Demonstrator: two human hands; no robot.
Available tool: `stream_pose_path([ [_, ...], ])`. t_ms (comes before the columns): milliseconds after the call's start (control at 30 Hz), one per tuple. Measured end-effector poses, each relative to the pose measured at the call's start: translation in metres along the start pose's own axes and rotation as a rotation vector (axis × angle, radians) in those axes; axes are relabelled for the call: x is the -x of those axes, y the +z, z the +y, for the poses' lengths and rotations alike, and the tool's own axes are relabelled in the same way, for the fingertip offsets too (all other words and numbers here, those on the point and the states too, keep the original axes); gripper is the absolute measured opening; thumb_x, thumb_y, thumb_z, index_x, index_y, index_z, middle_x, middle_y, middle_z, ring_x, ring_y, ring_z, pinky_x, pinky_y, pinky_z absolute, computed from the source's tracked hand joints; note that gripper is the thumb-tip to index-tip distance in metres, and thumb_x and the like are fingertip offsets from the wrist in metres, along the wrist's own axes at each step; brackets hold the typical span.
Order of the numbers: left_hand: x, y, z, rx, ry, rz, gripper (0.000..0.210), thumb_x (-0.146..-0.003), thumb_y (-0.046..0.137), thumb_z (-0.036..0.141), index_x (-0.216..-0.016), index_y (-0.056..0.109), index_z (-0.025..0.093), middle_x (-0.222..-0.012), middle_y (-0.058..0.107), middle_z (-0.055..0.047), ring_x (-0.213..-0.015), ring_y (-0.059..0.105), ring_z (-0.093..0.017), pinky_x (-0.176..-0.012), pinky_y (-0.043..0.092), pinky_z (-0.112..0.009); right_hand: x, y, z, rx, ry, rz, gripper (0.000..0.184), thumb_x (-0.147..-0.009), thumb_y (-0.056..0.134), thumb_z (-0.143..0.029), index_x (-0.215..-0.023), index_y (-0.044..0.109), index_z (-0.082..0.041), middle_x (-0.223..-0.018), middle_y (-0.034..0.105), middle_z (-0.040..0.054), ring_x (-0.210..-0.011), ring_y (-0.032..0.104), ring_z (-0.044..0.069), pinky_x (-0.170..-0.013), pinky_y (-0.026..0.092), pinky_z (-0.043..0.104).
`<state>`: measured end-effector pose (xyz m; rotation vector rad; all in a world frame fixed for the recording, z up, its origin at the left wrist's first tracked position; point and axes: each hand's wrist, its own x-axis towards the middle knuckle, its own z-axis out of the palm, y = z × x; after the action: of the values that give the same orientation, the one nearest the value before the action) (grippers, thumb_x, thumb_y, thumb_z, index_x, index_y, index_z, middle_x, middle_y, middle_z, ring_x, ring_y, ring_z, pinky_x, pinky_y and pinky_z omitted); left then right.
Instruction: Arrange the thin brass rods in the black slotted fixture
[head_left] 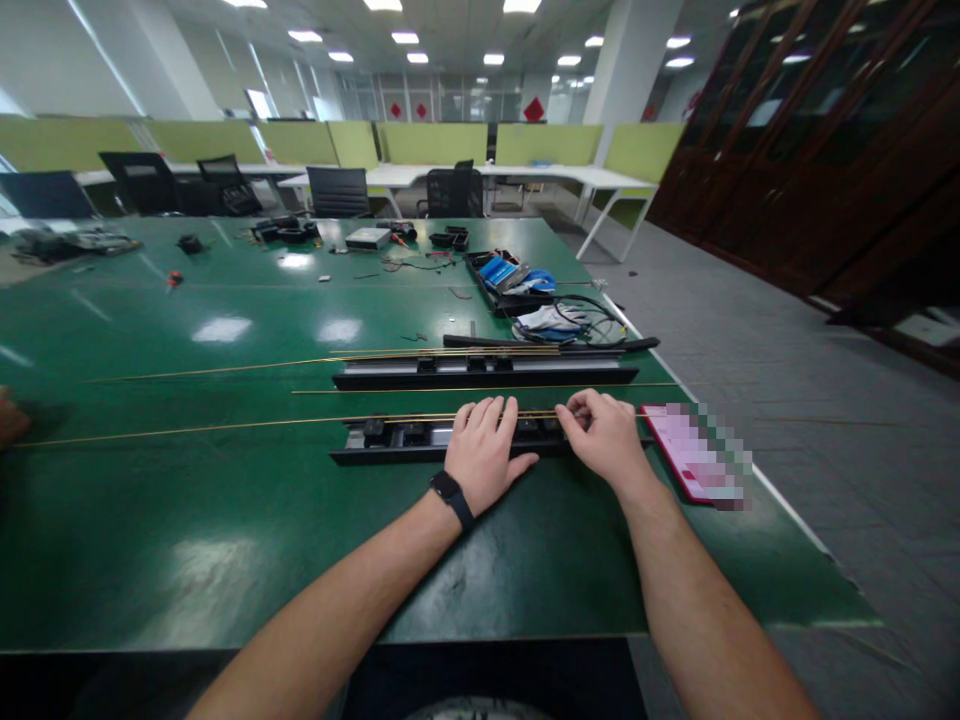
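My left hand (480, 450), a dark watch on its wrist, lies with fingers stretched out over the near black rail (397, 455). Its fingertips rest on the long thin brass-coloured rod (225, 428) that runs along the rail. At the rail's right end my right hand (604, 435) pinches the rod between thumb and fingertips. Small black blocks (414, 433) sit inside the rail, partly covered by my hands. Behind it lies a second black rail (487, 377) with more rods along its back edge. A single loose rod (360, 391) lies between the two rails.
Another person's blurred hand (11, 418) is at the left edge, near the rod's far end. A red-edged phone (679, 455) lies right of my right hand. Farther back are a black tray (495, 298) with blue items, bundled cables (600, 315) and scattered parts on the green table (247, 500).
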<state>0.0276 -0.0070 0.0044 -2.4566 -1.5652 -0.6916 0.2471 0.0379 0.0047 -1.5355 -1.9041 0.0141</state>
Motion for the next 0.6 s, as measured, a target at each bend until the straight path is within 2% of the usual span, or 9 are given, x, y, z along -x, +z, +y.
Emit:
stream_pose_path([
  [233, -0.004, 0.003, 0.001, -0.004, 0.016, -0.005, 0.072, -0.092, 0.068, 0.059, -0.145, 0.053, 0.013, -0.142, 0.063, -0.017, -0.132, 0.055, -0.033, -0.115, 0.037, -0.050, 0.000, -0.001, -0.003, 0.000, -0.006, 0.011, 0.023, -0.092, 0.062, -0.045, -0.083, 0.061, -0.024, -0.070, 0.066, 0.0005, -0.075, 0.061, 0.022, -0.085, 0.036, 0.040],
  [367, -0.002, 0.008, -0.001, 0.000, 0.026, 0.019, 0.068, -0.096, 0.061, 0.060, -0.145, 0.053, 0.013, -0.141, 0.064, -0.016, -0.130, 0.056, -0.032, -0.114, 0.038, -0.048, 0.000, -0.001, -0.002, -0.001, -0.006, 0.004, 0.023, -0.092, 0.062, -0.046, -0.085, 0.061, -0.024, -0.070, 0.066, 0.0000, -0.076, 0.061, 0.021, -0.085, 0.036, 0.040],
  [600, 0.000, 0.010, -0.002, 0.001, 0.010, 0.074, 0.051, -0.107, 0.044, 0.047, -0.144, 0.055, 0.015, -0.138, 0.067, -0.014, -0.130, 0.058, -0.029, -0.113, 0.038, -0.046, 0.001, -0.003, 0.000, 0.016, 0.001, 0.004, 0.025, -0.092, 0.063, -0.048, -0.085, 0.060, -0.024, -0.074, 0.068, -0.0001, -0.076, 0.061, 0.020, -0.086, 0.035, 0.039],
])
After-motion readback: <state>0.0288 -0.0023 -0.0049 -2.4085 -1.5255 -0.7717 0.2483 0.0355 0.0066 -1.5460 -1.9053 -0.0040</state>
